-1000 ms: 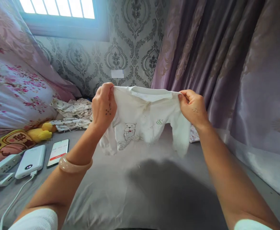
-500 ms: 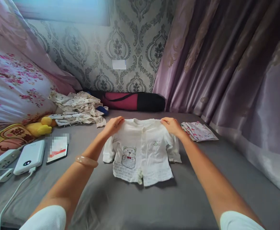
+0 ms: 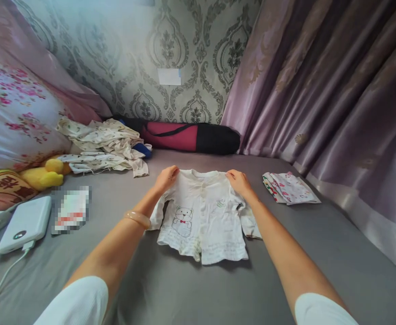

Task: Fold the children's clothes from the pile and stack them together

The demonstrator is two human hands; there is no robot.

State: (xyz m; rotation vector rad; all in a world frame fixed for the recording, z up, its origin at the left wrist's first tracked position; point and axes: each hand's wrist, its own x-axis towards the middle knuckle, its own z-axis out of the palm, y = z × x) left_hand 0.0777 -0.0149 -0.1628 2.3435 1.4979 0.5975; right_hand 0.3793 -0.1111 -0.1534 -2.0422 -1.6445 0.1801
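A small white baby shirt (image 3: 214, 216) with a bear print and a buttoned front is spread out over the grey sheet, collar at the far side. My left hand (image 3: 167, 178) pinches its left shoulder. At the other shoulder, my right hand (image 3: 239, 181) is closed on the cloth in the same way. The sleeves hang outward, partly behind my forearms. Below the buttons the hem parts in the middle. A pale bangle (image 3: 137, 219) circles my left wrist.
Folded printed clothes (image 3: 292, 188) lie to the right. A rumpled clothes pile (image 3: 103, 144), a yellow plush toy (image 3: 44, 176), a phone (image 3: 72, 210) and a white power bank (image 3: 25, 225) with a cable are left. A red-and-black bag (image 3: 191, 137) lies along the wall.
The view has tilted down and shifted slightly left to right. The shirt now lies flatter on the sheet, with both hands still holding its shoulders.
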